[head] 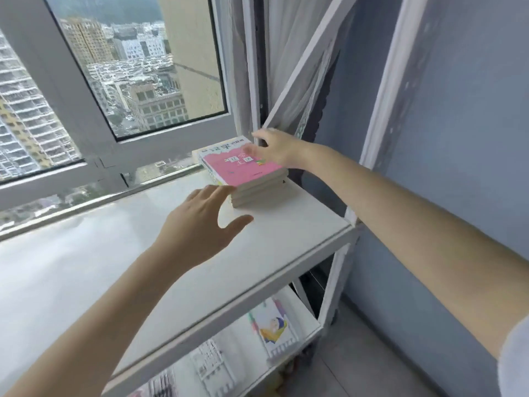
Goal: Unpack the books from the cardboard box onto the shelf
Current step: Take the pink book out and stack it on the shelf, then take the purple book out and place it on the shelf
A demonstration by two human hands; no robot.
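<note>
White shelf top (114, 267) below the window (143, 67) | book stack (257, 193) lies flat in the far right corner, pink book (240, 170) uppermost | right hand (274, 150) rests flat-fingered on the cover's far edge, grasping nothing | left hand (200, 222) spread and relaxed, fingertips at the stack's near corner | probably squaring the pile from both sides | cardboard box out of view

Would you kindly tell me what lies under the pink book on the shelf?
Under the pink book, a stack of books: only pale page edges show; their covers are hidden.
</note>
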